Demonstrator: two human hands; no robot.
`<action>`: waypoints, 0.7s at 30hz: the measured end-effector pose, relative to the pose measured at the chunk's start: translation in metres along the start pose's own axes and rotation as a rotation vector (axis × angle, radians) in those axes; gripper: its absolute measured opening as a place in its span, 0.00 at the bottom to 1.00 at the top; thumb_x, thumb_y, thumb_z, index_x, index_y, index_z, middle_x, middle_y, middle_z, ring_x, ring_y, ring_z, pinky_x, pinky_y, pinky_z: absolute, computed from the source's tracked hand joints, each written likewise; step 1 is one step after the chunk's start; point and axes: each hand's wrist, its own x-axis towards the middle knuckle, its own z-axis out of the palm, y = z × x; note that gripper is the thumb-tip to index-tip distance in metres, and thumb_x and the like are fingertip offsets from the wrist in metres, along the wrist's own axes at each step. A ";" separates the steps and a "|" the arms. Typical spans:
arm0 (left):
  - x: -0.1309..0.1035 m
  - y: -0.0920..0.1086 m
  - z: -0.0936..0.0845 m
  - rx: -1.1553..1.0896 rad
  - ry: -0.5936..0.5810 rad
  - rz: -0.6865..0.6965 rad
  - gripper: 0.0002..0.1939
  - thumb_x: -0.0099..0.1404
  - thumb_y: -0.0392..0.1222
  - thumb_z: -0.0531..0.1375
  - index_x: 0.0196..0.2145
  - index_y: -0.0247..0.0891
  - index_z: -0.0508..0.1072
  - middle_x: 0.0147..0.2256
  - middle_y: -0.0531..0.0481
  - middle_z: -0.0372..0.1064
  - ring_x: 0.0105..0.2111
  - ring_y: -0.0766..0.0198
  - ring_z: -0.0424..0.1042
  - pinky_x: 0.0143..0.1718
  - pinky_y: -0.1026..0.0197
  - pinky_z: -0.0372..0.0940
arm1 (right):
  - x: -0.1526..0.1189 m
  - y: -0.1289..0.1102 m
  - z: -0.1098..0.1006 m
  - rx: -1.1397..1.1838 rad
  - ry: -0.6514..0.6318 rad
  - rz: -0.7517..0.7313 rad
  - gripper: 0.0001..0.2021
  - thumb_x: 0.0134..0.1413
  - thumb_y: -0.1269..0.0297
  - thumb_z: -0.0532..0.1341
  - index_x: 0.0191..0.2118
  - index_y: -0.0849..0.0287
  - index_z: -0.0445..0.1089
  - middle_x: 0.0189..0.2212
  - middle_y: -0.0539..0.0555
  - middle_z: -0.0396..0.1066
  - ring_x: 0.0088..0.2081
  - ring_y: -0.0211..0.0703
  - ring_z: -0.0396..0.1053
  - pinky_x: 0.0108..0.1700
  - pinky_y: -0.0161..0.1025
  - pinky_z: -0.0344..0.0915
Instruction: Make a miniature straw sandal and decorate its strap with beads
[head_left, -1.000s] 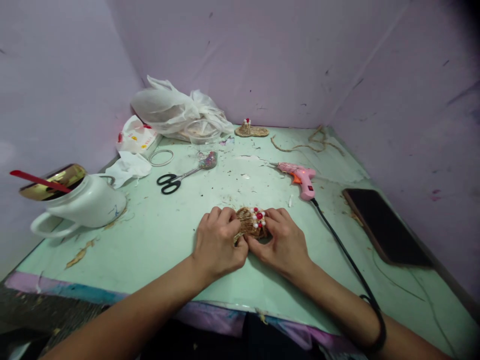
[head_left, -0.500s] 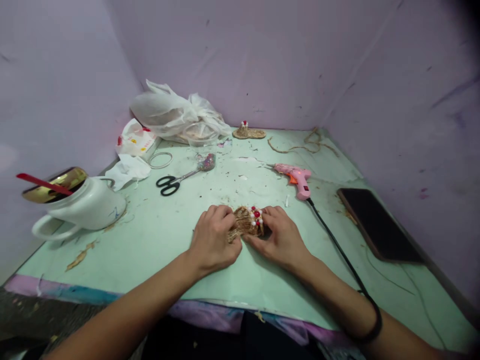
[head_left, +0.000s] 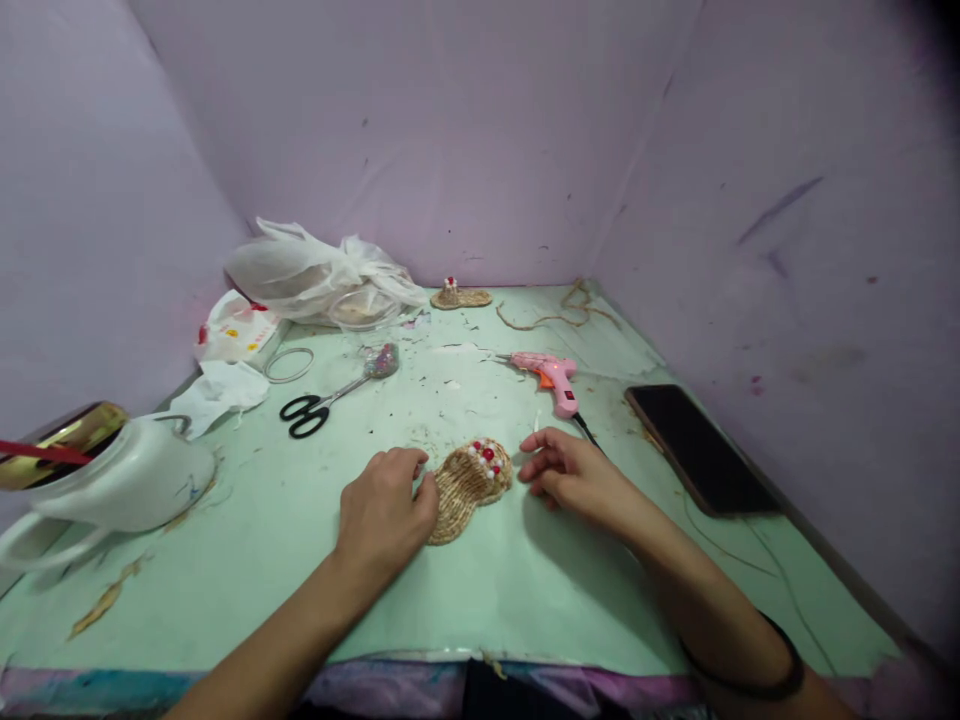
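Observation:
A small woven rope slipper (head_left: 459,492) with a strap of red and white beads lies on the pale green table near its front. My left hand (head_left: 388,505) is at the slipper's left edge, thumb beside the sole and fingers curled loosely apart from the thumb; whether it grips the sole cannot be made out. To the right of the beaded strap, my right hand (head_left: 574,475) hovers off the slipper, fingers apart and holding nothing. Behind it rests a pink glue gun (head_left: 555,380), its nozzle pointing left. A matching slipper (head_left: 461,298) sits by the back wall.
Black-handled scissors (head_left: 307,412) touch a bag of beads (head_left: 382,360) left of centre. A white pot (head_left: 150,475) stands at far left, a phone (head_left: 701,450) at right. Plastic bags (head_left: 322,275), a ring (head_left: 289,365) and loose twine (head_left: 547,318) lie farther back.
My right hand has let go of the slipper and moved off to its right. The slipper now lies in fuller view, and my left hand has loosened at its edge. The whole view has shifted.

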 end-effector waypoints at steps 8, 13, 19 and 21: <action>0.009 -0.011 0.002 -0.451 -0.118 -0.160 0.14 0.53 0.40 0.56 0.38 0.37 0.73 0.33 0.47 0.69 0.32 0.57 0.66 0.34 0.57 0.57 | -0.007 -0.017 0.013 0.266 -0.134 -0.028 0.24 0.31 0.76 0.58 0.42 0.56 0.60 0.42 0.56 0.68 0.41 0.44 0.69 0.43 0.43 0.65; 0.017 -0.014 0.003 -0.782 -0.189 -0.209 0.24 0.49 0.40 0.57 0.45 0.30 0.67 0.25 0.53 0.65 0.22 0.67 0.62 0.24 0.63 0.58 | 0.000 -0.019 0.031 0.592 -0.085 -0.115 0.25 0.32 0.73 0.63 0.43 0.55 0.60 0.54 0.61 0.60 0.54 0.54 0.62 0.52 0.49 0.60; 0.015 -0.011 0.005 -0.927 -0.216 -0.296 0.27 0.49 0.42 0.57 0.47 0.29 0.62 0.21 0.57 0.61 0.14 0.73 0.54 0.15 0.68 0.49 | 0.016 -0.009 0.037 0.532 0.074 -0.106 0.27 0.30 0.68 0.62 0.45 0.58 0.60 0.53 0.64 0.61 0.53 0.53 0.64 0.52 0.47 0.61; 0.013 -0.014 0.007 -0.916 -0.181 -0.316 0.26 0.50 0.42 0.57 0.47 0.30 0.62 0.21 0.58 0.61 0.13 0.73 0.55 0.13 0.68 0.48 | 0.016 -0.006 0.033 0.432 0.152 -0.108 0.26 0.32 0.67 0.61 0.44 0.58 0.59 0.52 0.63 0.61 0.51 0.52 0.65 0.50 0.48 0.62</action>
